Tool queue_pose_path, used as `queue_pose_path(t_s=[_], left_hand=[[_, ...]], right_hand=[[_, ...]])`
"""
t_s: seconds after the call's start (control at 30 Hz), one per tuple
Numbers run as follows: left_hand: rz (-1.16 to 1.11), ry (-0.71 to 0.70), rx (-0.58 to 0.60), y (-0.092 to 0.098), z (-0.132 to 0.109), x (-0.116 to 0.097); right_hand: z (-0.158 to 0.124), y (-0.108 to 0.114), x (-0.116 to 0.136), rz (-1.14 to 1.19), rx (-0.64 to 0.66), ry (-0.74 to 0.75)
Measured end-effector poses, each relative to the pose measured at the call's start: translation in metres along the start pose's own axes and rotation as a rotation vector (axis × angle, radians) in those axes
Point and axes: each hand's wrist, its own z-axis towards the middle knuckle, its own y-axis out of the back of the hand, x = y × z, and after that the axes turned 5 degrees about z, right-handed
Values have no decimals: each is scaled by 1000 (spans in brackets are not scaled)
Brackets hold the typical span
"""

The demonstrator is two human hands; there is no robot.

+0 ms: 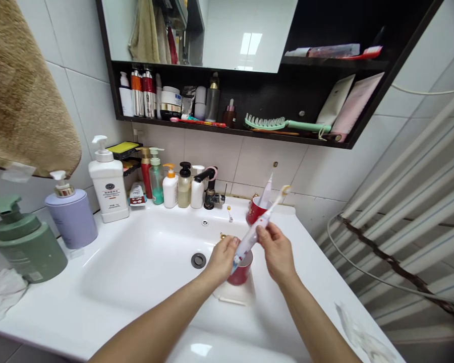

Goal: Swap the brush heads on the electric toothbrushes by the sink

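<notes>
Over the sink's right side, both my hands are closed on a white patterned electric toothbrush [245, 244], tilted with its yellowish bristle head up to the right. My left hand [223, 259] grips the handle's lower end, and my right hand [278, 252] pinches its upper part. Below the handle, partly covered by it and my left hand, a red cup [239, 276] stands on a small white ledge. Behind the brush, another red cup [252, 212] on the sink's back rim holds a pale pointed brush handle [266, 191].
A black faucet [210, 194] rises at the back of the white sink [136, 262]. Several pump bottles, including a white one [109, 189], line the back and left. Overhead juts a dark mirror cabinet [265, 96]. White folded panels [408, 201] stand at right.
</notes>
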Motion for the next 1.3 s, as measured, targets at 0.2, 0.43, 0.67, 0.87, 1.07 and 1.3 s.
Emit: queue_pose_path(t_s=[0.2, 0.43, 0.67, 0.87, 1.07, 1.3], left_hand=[[459, -135, -65, -1, -4, 15], [805, -229, 159, -9, -5, 33], [819, -222, 164, -9, -6, 29], [778, -448, 208, -24, -9, -5], [757, -662, 277, -64, 33, -46], [828, -696, 313, -99, 97, -48]], right_hand=[[9, 9, -11, -245, -118, 206], [3, 6, -38, -482, 65, 76], [3, 8, -45, -555, 81, 97], [7, 24, -16, -455, 35, 93], [42, 74, 21, -580, -159, 167], [101, 103, 9, -739, -265, 216]])
